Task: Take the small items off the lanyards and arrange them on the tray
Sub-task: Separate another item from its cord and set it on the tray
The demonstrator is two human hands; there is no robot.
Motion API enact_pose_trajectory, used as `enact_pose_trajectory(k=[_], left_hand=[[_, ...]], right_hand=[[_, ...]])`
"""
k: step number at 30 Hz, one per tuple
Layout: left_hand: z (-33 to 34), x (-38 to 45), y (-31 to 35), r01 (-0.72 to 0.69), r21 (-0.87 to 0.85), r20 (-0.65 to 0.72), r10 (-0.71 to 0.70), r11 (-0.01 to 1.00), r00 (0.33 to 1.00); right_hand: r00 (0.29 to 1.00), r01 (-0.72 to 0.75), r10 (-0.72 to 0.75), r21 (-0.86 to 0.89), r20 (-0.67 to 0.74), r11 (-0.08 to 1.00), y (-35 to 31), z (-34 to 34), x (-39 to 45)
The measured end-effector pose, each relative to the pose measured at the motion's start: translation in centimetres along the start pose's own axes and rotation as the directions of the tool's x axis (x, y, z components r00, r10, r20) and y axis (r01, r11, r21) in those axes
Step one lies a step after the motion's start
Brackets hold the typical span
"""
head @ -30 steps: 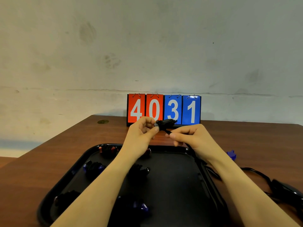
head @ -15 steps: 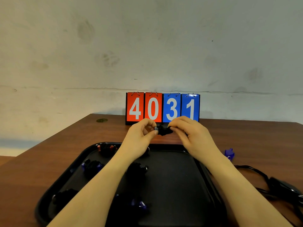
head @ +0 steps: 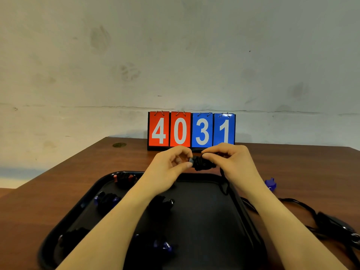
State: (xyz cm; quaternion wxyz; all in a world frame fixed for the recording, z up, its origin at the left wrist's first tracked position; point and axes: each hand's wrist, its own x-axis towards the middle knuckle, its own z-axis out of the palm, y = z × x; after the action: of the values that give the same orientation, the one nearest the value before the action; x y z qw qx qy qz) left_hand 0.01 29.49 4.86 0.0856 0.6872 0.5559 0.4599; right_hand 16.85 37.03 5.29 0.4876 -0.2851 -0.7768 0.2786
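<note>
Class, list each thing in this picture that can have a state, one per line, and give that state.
Left hand: pinching the black item.
Right hand: pinching the black item too.
Black item: held above the tray's far edge, cord hanging from it.
Tray: flat on the table, several small items on it.
Blue item: lying on the table, off the tray.

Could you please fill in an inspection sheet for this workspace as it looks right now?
Surface: brown wooden table carrying a black tray.
Job's things: several small dark items on the tray, some with blue or red parts; one small black item held above the tray's far edge.
Clutter: small blue piece on the table right of the tray.
Grippers: left hand and right hand both pinch the black item with their fingers.
Cables: black lanyards lie right of the tray; a cord hangs from the held item.
Surroundings: flip scoreboard reading 4031, stained pale wall.
</note>
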Motion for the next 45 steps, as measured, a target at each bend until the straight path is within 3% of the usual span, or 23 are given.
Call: enact_pose_trajectory(k=[4,14,20,29,38,40,43,45], left_hand=[[-0.1,-0.2,0.3,-0.023,-0.05,0.03,0.024,0.999,0.999],[-0.1,0.0,0.7,0.016,-0.35,-0.072,-0.045,0.937,0.996],[-0.1,0.3,0.4,0.057,-0.536,-0.195,-0.19,0.842,0.962],[-0.1,0.7,-0.2,0.147,-0.428,-0.298,-0.293,0.891,0.909],[0.1,0.9,-0.9,0.182,-0.141,-0.348,-0.221,0.973,0.911],[0.2,0.9,-0.8,0.171,-0.054,-0.328,-0.18,0.984,0.927],[0.5,0.7,-0.7,0.141,0.026,-0.258,-0.13,0.99,0.957],[0.7,0.6,-0.7,0.108,0.037,-0.205,-0.098,0.994,0.974]], right_hand=[[0.995,-0.102,0.098,0.19,0.028,0.977,-0.1,-0.6,0.1],[0.987,-0.15,0.138,0.179,0.079,0.972,0.0,-0.2,0.1],[0.98,-0.121,0.083,0.211,0.178,0.97,-0.4,0.3,-0.2],[0.948,-0.11,0.058,0.152,0.313,0.982,-1.1,0.2,-0.3],[0.936,-0.05,0.029,0.051,0.35,0.997,-1.7,-0.1,-0.4],[0.963,0.045,-0.017,-0.096,0.268,0.994,-1.3,0.1,-0.4],[0.946,0.322,-0.281,-0.393,0.159,0.861,-0.5,0.5,-0.1],[0.934,0.356,-0.328,-0.416,0.14,0.837,-0.1,0.6,-0.1]])
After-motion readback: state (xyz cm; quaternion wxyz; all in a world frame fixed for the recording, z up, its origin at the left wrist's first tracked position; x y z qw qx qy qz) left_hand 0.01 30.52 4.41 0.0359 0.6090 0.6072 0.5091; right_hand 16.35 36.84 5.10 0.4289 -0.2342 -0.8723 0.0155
